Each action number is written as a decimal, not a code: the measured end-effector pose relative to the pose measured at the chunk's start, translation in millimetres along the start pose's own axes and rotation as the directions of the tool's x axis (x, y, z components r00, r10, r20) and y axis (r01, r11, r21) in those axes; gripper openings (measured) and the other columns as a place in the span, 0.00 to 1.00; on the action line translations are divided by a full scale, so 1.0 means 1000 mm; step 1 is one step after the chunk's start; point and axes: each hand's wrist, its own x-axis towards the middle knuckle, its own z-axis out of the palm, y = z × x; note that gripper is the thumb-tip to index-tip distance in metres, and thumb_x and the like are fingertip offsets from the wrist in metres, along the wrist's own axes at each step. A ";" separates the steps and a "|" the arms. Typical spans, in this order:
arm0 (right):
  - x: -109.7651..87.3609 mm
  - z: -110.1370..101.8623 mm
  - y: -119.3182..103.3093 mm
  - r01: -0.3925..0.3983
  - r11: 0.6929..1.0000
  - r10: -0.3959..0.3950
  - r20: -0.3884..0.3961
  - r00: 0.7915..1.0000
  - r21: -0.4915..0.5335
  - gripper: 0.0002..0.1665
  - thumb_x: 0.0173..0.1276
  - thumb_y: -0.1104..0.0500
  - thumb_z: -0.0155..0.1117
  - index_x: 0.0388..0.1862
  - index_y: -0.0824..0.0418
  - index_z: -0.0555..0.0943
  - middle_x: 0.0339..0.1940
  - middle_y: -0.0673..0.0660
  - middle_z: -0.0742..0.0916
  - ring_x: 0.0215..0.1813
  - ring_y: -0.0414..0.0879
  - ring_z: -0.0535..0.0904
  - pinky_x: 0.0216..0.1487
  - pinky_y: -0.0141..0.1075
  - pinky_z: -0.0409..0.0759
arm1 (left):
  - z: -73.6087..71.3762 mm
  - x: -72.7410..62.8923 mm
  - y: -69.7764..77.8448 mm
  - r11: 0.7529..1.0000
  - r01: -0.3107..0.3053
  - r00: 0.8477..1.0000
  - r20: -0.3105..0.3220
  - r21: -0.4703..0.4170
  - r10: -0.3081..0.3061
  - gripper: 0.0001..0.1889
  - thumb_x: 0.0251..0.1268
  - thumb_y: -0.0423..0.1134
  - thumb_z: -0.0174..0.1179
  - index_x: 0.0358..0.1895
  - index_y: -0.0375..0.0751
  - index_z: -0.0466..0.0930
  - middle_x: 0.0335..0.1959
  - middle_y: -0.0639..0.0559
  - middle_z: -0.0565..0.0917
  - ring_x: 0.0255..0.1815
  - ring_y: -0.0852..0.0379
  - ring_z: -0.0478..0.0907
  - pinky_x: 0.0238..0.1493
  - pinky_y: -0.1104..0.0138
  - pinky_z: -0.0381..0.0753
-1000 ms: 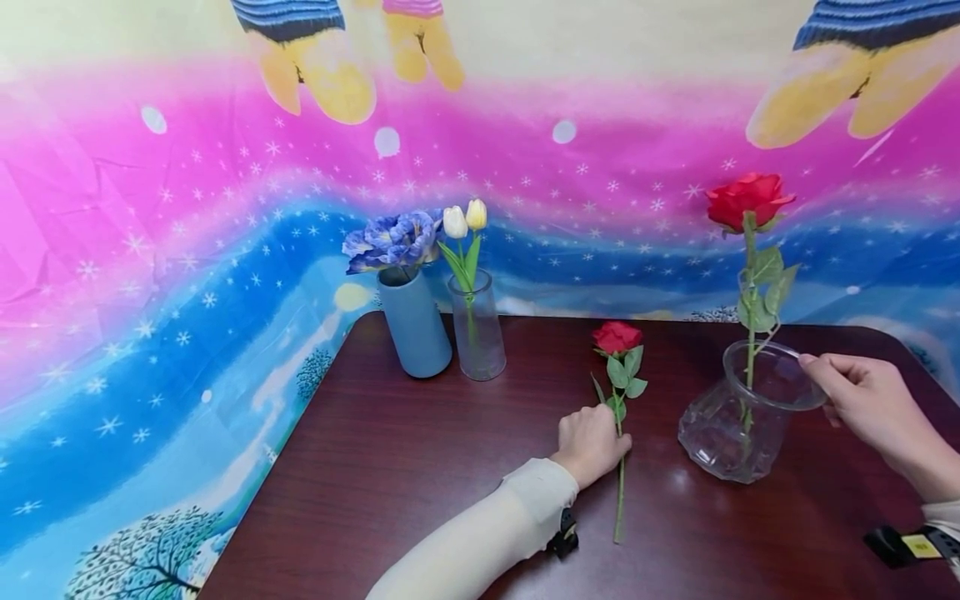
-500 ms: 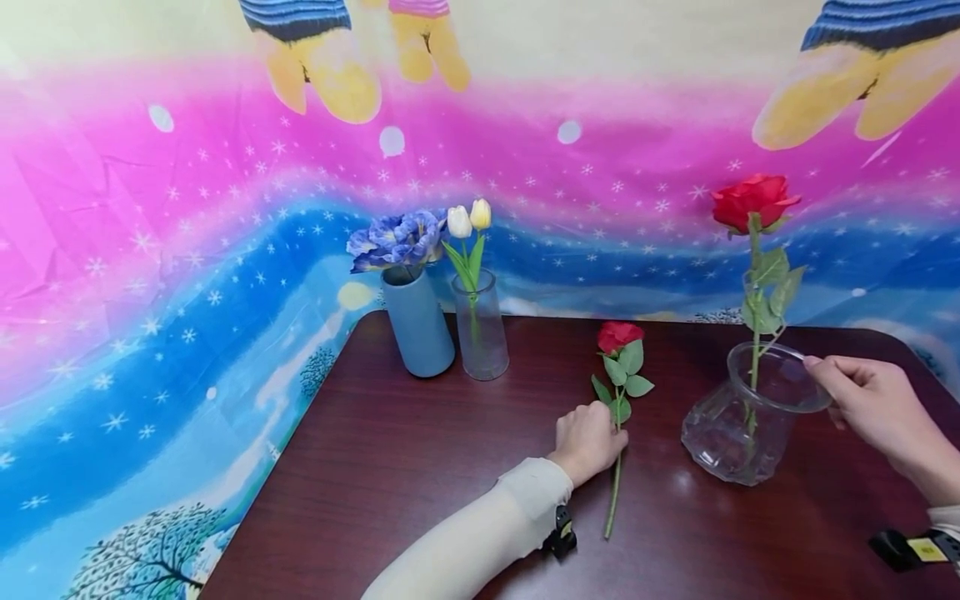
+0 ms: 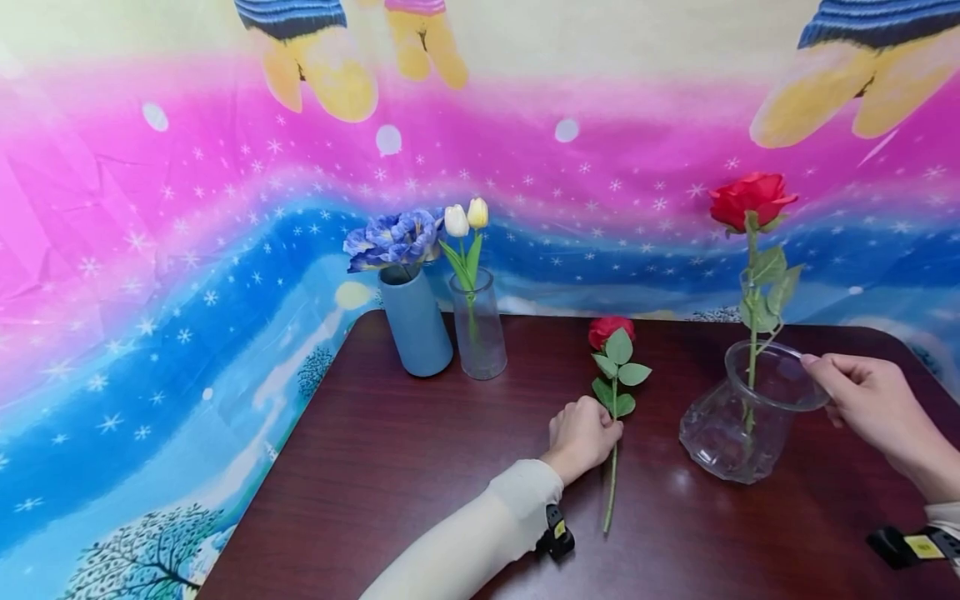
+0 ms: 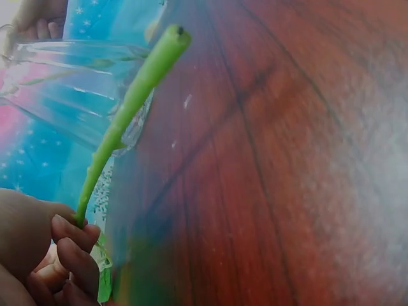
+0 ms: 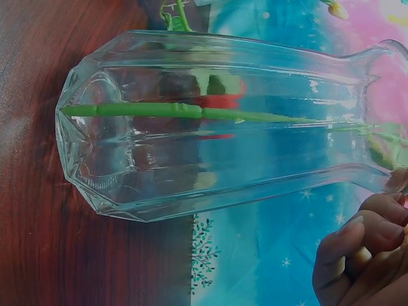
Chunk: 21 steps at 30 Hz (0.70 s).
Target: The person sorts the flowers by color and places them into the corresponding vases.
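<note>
My left hand (image 3: pixel 582 435) pinches the green stem of a red rose (image 3: pixel 611 332) below its leaves, over the middle of the table. In the left wrist view the rose stem (image 4: pixel 124 118) sticks out past the fingertips, its cut end raised and a shadow on the wood. My right hand (image 3: pixel 870 408) holds the rim of a clear faceted glass vase (image 5: pixel 223 169) between thumb and fingers. Inside that vase stands another, taller red rose (image 3: pixel 752 202), its stem reaching down to the base.
At the back left of the dark wooden table (image 3: pixel 360 483) stand a blue vase (image 3: pixel 417 325) with blue-purple flowers (image 3: pixel 396 240) and a clear glass cylinder vase (image 3: pixel 491 342) with white and yellow tulips (image 3: pixel 467 218). A printed backdrop (image 3: pixel 510 150) hangs behind.
My left hand has shifted slightly left and back with the rose. Its stem has tilted, the lower end swinging left, and its leaves have turned. My right hand stays at the vase rim.
</note>
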 end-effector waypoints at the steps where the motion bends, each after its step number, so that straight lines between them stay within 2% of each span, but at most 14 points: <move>1: 0.000 0.000 0.000 0.002 1.000 -0.002 -0.002 1.000 0.002 0.31 0.82 0.48 0.48 0.18 0.64 0.66 0.10 0.49 0.69 0.16 0.49 0.66 0.21 0.40 0.60 | 0.000 -0.001 0.000 1.000 -0.004 1.000 -0.003 0.004 0.004 0.24 0.59 0.50 0.66 0.08 0.57 0.66 0.09 0.66 0.65 0.17 0.64 0.67 0.23 0.69 0.64; 4: 0.000 0.000 0.000 0.002 1.000 -0.002 -0.003 1.000 0.014 0.31 0.82 0.49 0.48 0.18 0.63 0.67 0.10 0.49 0.69 0.16 0.48 0.66 0.21 0.40 0.60 | -0.001 -0.003 0.001 1.000 -0.017 1.000 -0.013 0.009 0.018 0.23 0.59 0.50 0.66 0.09 0.58 0.68 0.10 0.67 0.67 0.18 0.65 0.69 0.23 0.70 0.65; 10: 0.000 -0.001 0.001 0.004 0.999 -0.004 -0.001 1.000 0.038 0.29 0.82 0.50 0.49 0.18 0.61 0.68 0.09 0.48 0.70 0.15 0.47 0.66 0.20 0.40 0.59 | -0.003 -0.006 0.002 0.999 -0.028 0.999 -0.021 -0.020 0.028 0.27 0.61 0.50 0.65 0.06 0.56 0.63 0.06 0.65 0.61 0.15 0.65 0.65 0.22 0.70 0.62; 17: -0.002 0.000 0.000 0.008 1.000 -0.008 0.001 1.000 -0.002 0.31 0.82 0.48 0.47 0.19 0.63 0.67 0.10 0.49 0.69 0.15 0.49 0.65 0.21 0.40 0.59 | -0.014 -0.010 0.008 0.999 -0.037 0.997 -0.063 -0.038 0.035 0.22 0.63 0.54 0.65 0.10 0.62 0.73 0.11 0.69 0.71 0.19 0.66 0.72 0.25 0.70 0.67; 21: -0.002 0.001 0.000 0.010 1.000 -0.010 -0.002 1.000 -0.012 0.31 0.83 0.48 0.47 0.19 0.64 0.68 0.10 0.49 0.69 0.16 0.49 0.65 0.21 0.40 0.59 | -0.021 -0.013 0.011 0.997 -0.047 0.995 -0.089 -0.062 0.042 0.20 0.64 0.55 0.64 0.12 0.62 0.75 0.12 0.70 0.71 0.20 0.67 0.72 0.26 0.70 0.67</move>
